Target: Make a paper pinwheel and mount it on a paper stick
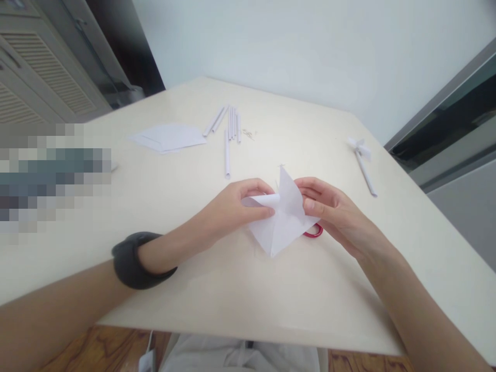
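My left hand (236, 204) and my right hand (329, 209) both hold a white folded paper piece (281, 225) just above the cream table (232, 289). The left thumb and fingers pinch a curled-in corner at the paper's left. From the right side, my right fingers grip the paper, with one flap standing up between the hands. A thin pin sticks up at the flap's top. A red ring-shaped object (314, 233) lies on the table, partly hidden under the paper and my right hand. A dark band is around my left wrist.
Several rolled white paper sticks (229, 129) lie at the far middle, with flat white paper sheets (168, 138) to their left. A finished paper pinwheel on a stick (363, 160) rests at the far right. A blurred patch covers the left side.
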